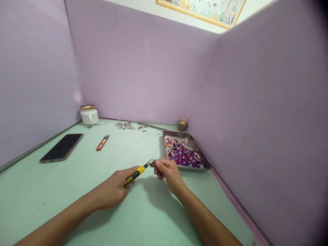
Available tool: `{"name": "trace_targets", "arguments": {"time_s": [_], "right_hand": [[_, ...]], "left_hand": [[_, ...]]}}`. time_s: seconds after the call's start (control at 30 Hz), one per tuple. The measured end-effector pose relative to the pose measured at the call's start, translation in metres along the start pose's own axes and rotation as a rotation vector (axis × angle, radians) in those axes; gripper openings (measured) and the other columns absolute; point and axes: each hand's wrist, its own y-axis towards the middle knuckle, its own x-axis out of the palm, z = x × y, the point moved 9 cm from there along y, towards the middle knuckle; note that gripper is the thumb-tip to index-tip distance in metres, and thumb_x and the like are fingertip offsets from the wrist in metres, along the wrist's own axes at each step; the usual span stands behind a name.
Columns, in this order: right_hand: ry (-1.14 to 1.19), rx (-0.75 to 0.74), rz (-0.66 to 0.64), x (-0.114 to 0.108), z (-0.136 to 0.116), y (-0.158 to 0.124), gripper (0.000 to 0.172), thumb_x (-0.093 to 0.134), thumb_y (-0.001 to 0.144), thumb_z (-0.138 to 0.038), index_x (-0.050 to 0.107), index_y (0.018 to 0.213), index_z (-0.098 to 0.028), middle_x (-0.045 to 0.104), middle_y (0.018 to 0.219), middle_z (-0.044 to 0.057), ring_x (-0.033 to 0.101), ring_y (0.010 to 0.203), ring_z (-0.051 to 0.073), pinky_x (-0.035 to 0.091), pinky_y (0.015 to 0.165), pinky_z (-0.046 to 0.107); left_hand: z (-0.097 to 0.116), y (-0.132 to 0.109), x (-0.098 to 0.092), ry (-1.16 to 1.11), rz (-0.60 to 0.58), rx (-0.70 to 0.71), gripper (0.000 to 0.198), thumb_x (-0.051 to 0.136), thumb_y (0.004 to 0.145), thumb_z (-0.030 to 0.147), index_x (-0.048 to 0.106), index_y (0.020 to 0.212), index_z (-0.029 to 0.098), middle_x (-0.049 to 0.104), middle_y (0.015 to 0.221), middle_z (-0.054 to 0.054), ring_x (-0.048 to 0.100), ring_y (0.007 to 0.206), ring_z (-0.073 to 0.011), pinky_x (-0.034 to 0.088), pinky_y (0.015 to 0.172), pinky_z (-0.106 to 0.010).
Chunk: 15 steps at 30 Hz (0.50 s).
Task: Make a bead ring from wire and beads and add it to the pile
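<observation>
Holding: one yellow-and-black tool [134, 176], clamped in your left hand [119, 188] above the table [107, 222], its tip at a small piece [152, 160], detail too fine to tell, pinched by your right hand [169, 172], thumb against finger. Just beyond: one metal tray [200, 150] of purple, red and white beads [183, 155]. Farther, right to left: one pot [182, 126], assorted rings [124, 125], red snips [101, 143], one lidded jar [89, 117], one phone [62, 147].

Lettering on the slender black-and-yellow handle of a metal-tipped tool [134, 176], held in the left hand [116, 188]: yellow capitals, inverted, legible as "BAO"; any further characters are indistinct.
</observation>
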Motion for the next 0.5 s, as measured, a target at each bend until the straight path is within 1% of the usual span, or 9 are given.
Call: {"name": "trace_targets", "arguments": {"time_s": [0.1,0.23,0.4,0.5], "right_hand": [[-0.023,-0.031,0.042,-0.002,-0.002,-0.001,0.027,0.054,0.070,-0.036,0.061,0.060,-0.012,0.049,0.046,-0.002,0.039,0.037,0.006,0.028,0.037,0.019],[-0.043,-0.054,0.088,-0.003,-0.002,-0.002,0.026,0.053,0.071,-0.034,0.059,0.058,-0.012,0.048,0.046,-0.002,0.038,0.036,0.006,0.028,0.036,0.019],[-0.110,-0.101,0.129,-0.004,-0.006,-0.004,0.030,0.050,0.073,-0.034,0.055,0.051,-0.013,0.046,0.043,-0.003,0.038,0.036,0.007,0.030,0.037,0.019],[-0.140,-0.100,0.146,-0.005,-0.005,-0.005,0.028,0.050,0.073,-0.034,0.057,0.057,-0.013,0.047,0.045,-0.002,0.039,0.037,0.007,0.030,0.037,0.019]], "left_hand": [[-0.010,0.002,0.003,0.013,0.012,-0.006,0.041,0.032,0.054,0.002,0.051,0.085,0.022,0.045,0.067,0.004,0.040,0.062,-0.0147,0.031,0.056,-0.022],[-0.022,0.003,0.009,0.024,0.026,0.001,0.037,0.031,0.053,0.002,0.047,0.080,0.021,0.041,0.066,0.004,0.039,0.062,-0.0144,0.031,0.056,-0.023],[-0.027,0.003,0.013,0.003,0.025,-0.016,0.036,0.032,0.051,0.001,0.045,0.078,0.022,0.042,0.066,0.005,0.041,0.062,-0.0143,0.032,0.055,-0.023],[-0.029,0.004,0.014,0.015,0.017,-0.030,0.035,0.032,0.052,0.001,0.044,0.078,0.022,0.044,0.066,0.005,0.043,0.062,-0.0147,0.034,0.056,-0.023]]}}
